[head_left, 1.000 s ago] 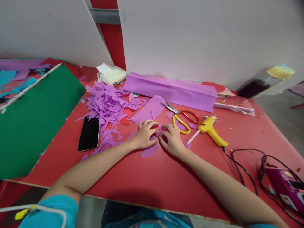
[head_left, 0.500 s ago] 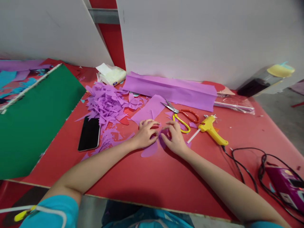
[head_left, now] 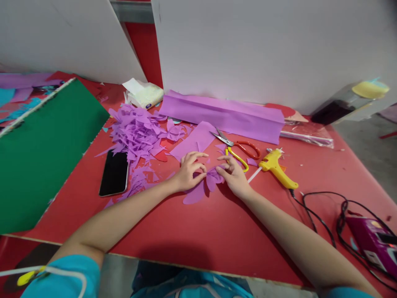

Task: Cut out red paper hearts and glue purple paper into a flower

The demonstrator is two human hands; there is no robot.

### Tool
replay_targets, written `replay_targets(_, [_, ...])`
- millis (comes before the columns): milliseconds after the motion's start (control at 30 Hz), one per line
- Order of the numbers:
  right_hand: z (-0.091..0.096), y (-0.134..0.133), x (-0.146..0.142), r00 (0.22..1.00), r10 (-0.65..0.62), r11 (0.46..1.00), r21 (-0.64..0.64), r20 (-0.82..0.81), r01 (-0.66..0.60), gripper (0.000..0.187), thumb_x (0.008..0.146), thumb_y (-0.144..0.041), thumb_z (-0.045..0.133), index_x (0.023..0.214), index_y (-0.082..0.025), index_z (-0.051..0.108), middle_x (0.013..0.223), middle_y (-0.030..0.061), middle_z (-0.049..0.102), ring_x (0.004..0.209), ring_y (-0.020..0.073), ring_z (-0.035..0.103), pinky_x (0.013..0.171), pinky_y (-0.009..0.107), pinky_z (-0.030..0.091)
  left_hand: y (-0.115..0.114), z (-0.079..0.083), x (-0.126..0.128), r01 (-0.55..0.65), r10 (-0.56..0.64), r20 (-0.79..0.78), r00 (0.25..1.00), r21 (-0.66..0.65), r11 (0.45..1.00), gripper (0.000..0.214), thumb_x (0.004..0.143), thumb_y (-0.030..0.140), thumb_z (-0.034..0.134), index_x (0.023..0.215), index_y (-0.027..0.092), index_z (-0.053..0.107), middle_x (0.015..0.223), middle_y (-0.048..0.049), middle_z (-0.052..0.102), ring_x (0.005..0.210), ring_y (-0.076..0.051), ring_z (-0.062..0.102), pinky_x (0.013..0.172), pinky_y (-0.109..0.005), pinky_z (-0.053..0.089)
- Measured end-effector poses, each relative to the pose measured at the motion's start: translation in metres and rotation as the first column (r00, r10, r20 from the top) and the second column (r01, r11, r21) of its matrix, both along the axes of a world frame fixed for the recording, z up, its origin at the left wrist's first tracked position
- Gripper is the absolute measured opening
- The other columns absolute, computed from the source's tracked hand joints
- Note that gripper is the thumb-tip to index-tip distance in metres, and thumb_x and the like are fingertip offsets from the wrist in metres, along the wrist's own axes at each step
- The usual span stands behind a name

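Observation:
On the red table [head_left: 192, 231], my left hand [head_left: 187, 171] and my right hand [head_left: 233, 175] both pinch a small purple paper flower piece [head_left: 212, 179] between them. Its petals fan out below the fingers, and one larger purple petal [head_left: 194, 196] lies flat under my left wrist. Fingers of both hands are curled on the paper. Red and yellow scissors [head_left: 238, 151] lie just behind my right hand, and a yellow glue gun [head_left: 278, 171] rests to its right.
A heap of purple paper scraps [head_left: 138, 132] and a black phone [head_left: 114, 172] lie to the left. A green sheet [head_left: 40, 149] covers the far left. A folded purple sheet [head_left: 221, 116], tissue pack [head_left: 143, 94], black cables [head_left: 322, 219] and a purple device [head_left: 374, 244] surround the area.
My hands have drawn slightly apart and the purple piece between them now shows opened petals. The camera view has shifted a little downward.

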State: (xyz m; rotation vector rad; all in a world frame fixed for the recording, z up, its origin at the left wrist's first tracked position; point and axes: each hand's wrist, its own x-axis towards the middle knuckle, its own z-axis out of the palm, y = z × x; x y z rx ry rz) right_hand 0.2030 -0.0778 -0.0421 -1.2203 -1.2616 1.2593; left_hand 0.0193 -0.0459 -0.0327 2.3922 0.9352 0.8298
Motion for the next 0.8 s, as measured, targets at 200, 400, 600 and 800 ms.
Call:
replay_targets(200, [0.0052,0.0025,0.0027,0.987,-0.048,0.999,-0.031,-0.154,0.044,0.027,0.075,-0.034,0.058,0.096,-0.022,0.047,0.055,-0.0087,0.052,0.054,0.0086,0.051,0.056,0.024,0.04,-0.0022,-0.0004,0.0,-0.036,0.035,0.014,0.999,0.1,0.994,0.007,0.078,0.023,0.055,0.075,0.019,0.059,0.121,-0.0076,0.051,0.117,-0.024,0.037,0.096,-0.044,0.03])
replay_targets(400, [0.0086,-0.0033,-0.0048,0.989,0.023,0.974,-0.219,-0.146,-0.055,0.04,0.066,-0.031,0.068,0.097,-0.022,0.044,0.06,-0.008,0.059,0.045,0.0076,0.05,0.044,0.021,0.037,-0.0038,-0.0008,0.0003,-0.08,0.08,-0.002,0.997,0.098,0.992,0.01,0.079,0.025,0.054,0.074,0.02,0.06,0.121,-0.0068,0.052,0.117,-0.025,0.037,0.097,-0.046,0.029])
replay_targets(600, [0.0038,0.0008,-0.0031,0.981,-0.013,0.972,-0.231,-0.193,-0.033,0.038,0.063,-0.031,0.071,0.091,-0.02,0.049,0.055,-0.0067,0.06,0.041,0.0059,0.047,0.041,0.019,0.033,-0.0008,-0.0009,0.0005,-0.02,0.019,0.04,0.999,0.029,0.999,0.007,0.078,0.023,0.055,0.073,0.019,0.058,0.118,-0.0078,0.053,0.116,-0.023,0.039,0.097,-0.044,0.033])
replay_targets(800, [0.0011,0.0038,0.0016,0.967,0.023,0.975,-0.208,-0.255,-0.078,0.04,0.06,-0.03,0.074,0.09,-0.02,0.05,0.06,-0.0052,0.063,0.045,0.0071,0.051,0.043,0.02,0.035,0.0035,-0.0004,-0.0005,0.048,-0.042,0.126,0.991,-0.045,0.998,0.006,0.077,0.018,0.054,0.072,0.017,0.057,0.115,-0.0096,0.053,0.113,-0.021,0.043,0.096,-0.042,0.037])
